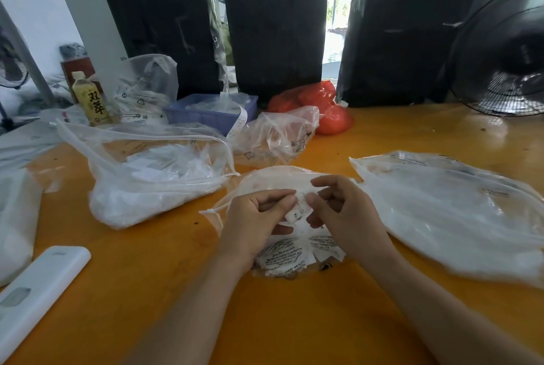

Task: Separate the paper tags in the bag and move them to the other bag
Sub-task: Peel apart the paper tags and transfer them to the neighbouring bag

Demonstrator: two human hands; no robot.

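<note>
Both pinching small white paper tags (295, 211) over a printed clear bag (282, 261) on the orange table (265, 320): left hand (253, 217) and right hand (341, 211), fingers curled; left, open zip bag (153, 176) heaped with white tags; right, flat clear bag (456, 211), contents indistinct; behind, blue basket (206, 117) of white pieces.

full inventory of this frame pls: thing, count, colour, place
paper tags: small bunch, white, pinched between both hands
clear bags: several on the table; one left, one right, one under the hands, crumpled ones behind
red bag: 1, centre back
basket: 1, blue, back left of centre
bottle: 1, yellow drink, back left
black parcels: 3, upright along the back
fan: 1, black, far right
white device: 1, near left
table: 1, orange
hands: left and right, both holding the tags
</note>
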